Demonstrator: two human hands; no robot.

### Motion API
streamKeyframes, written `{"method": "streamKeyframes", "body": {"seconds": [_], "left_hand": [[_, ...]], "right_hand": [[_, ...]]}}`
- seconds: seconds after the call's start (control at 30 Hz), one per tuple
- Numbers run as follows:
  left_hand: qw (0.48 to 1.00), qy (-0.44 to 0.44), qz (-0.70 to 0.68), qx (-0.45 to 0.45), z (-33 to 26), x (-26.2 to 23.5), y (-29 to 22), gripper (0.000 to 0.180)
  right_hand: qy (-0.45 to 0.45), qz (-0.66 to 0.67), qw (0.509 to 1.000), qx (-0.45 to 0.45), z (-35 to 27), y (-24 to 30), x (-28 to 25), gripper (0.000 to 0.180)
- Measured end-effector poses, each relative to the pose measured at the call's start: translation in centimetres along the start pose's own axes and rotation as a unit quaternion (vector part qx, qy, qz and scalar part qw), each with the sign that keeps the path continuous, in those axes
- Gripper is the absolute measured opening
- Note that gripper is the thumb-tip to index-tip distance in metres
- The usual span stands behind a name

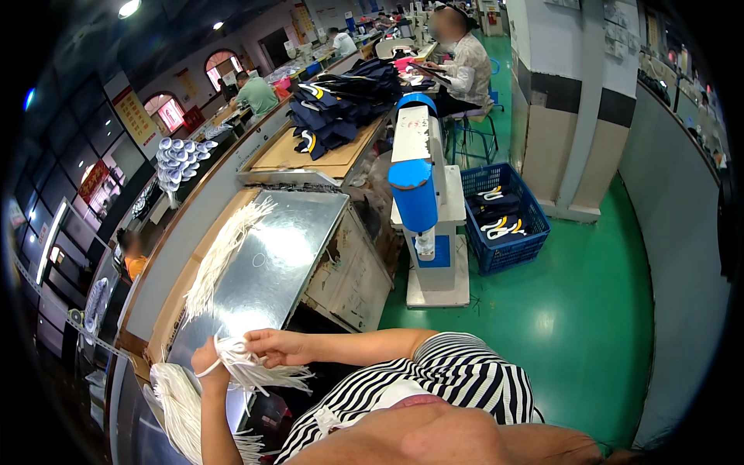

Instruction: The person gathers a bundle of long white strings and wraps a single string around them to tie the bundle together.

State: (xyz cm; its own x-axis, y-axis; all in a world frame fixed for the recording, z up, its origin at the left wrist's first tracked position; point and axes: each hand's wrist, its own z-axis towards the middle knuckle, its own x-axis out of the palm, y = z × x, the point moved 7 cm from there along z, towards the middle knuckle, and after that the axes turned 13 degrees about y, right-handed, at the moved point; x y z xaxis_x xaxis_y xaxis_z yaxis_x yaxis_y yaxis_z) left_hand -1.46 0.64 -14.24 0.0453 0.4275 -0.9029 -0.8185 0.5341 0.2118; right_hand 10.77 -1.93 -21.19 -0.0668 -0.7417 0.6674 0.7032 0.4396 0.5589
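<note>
A bundle of white cords, which look like shoelaces (246, 367), is gripped between my two hands above the near end of the metal tabletop (267, 267). My left hand (206, 358) is closed around its left end, and a strand loops across that wrist. At the bundle's top my right hand (275, 346) pinches strands with curled fingers. The loose ends fan out to the right, below my right hand. Another thick bunch of white cords (180, 407) lies beside my left forearm. Farther along the tabletop's left side rests a long spread of white cords (221, 252).
A blue and white machine (413, 182) stands right of the table. Beyond it, a blue crate (508, 252) holds dark pieces with white and yellow trim. Similar dark pieces (333, 108) are heaped on the far bench. A co-worker (465, 66) sits near a pillar (554, 116).
</note>
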Motion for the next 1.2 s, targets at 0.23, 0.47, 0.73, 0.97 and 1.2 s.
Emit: {"method": "streamKeyframes", "body": {"seconds": [0.23,0.47,0.73,0.97,1.2], "left_hand": [[0.994,-0.004,-0.104,-0.031,1.2,1.9,2.3,0.016],[0.986,0.002,-0.127,-0.108,-1.7,6.5,6.4,0.012],[0.990,0.035,-0.077,-0.116,0.2,9.3,8.6,0.023],[0.969,0.039,-0.138,-0.203,-3.2,13.9,14.9,0.023],[0.983,-0.015,-0.097,-0.152,-3.8,6.3,11.4,0.020]], "right_hand": [[0.098,-0.118,0.986,0.066,0.4,-1.4,4.4,0.016],[0.133,-0.270,0.950,0.084,-0.8,-2.5,6.1,0.024],[-0.048,-0.317,0.944,0.082,-1.0,-2.3,3.2,0.040],[0.129,-0.243,0.944,0.180,-1.5,-4.2,8.6,0.049],[-0.219,-0.183,0.957,0.043,-0.8,-0.8,-5.8,0.028]]}}
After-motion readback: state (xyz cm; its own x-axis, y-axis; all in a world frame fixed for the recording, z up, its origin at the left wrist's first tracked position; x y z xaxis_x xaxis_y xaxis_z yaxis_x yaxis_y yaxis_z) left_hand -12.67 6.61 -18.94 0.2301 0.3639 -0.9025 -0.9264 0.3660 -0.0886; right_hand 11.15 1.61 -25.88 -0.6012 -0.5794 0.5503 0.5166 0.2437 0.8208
